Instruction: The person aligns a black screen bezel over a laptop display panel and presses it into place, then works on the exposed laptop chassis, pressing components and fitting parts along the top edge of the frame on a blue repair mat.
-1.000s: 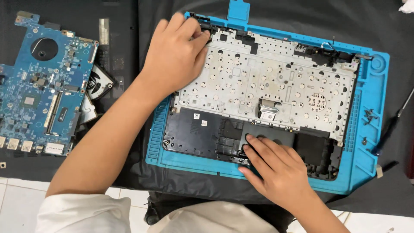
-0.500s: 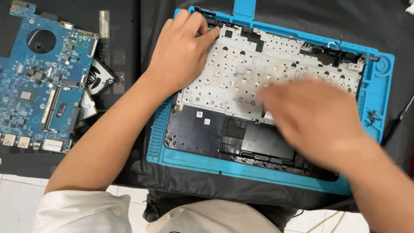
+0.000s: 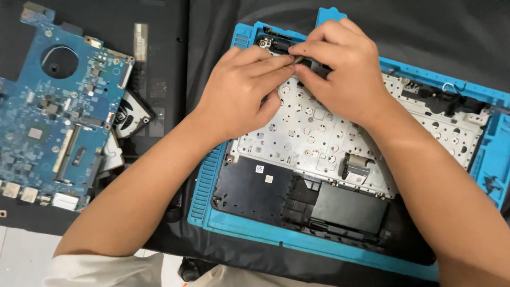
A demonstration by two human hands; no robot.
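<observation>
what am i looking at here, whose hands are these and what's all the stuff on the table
This is one view from a camera worn on a person's head, looking down at their own two bare hands. The left hand and right hand meet at the top left corner of an opened laptop shell, pinching a small dark part there; what it is cannot be told. The shell lies inside-up, showing the pale metal back of the keyboard, on a blue mat over black cloth. To the left lie a blue circuit board and a small fan beside it.
</observation>
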